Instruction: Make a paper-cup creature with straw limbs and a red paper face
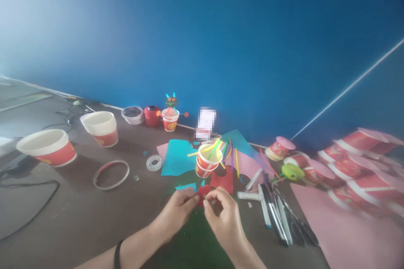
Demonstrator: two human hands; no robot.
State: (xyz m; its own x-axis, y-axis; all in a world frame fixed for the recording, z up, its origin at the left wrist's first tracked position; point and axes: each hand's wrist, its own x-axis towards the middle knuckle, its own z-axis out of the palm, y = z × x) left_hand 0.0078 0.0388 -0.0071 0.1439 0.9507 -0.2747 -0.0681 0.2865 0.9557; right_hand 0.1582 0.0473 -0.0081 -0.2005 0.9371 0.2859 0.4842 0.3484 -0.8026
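Note:
Between my two hands is a small round red paper piece (204, 195), low in the centre of the view. My left hand (183, 207) pinches its left edge between thumb and fingers. My right hand (221, 208) has its thumb and forefinger closed at the piece's right side; anything tiny between those fingertips is too small to make out. Just beyond my hands lie blue paper scraps (187, 186) and a red sheet with a cut-out edge (225, 180). Behind them stands a paper cup (207, 167) holding yellow and green strips. Dark green paper (192, 239) lies beneath my hands.
Markers (276, 210) and scissors (301, 229) lie at the right, beside pink paper (341, 235) and piled red cups (362, 168). Large cups (52, 151), a ring (111, 175) and a tape roll (154, 162) are at the left. A cup figure (171, 121) stands at the back.

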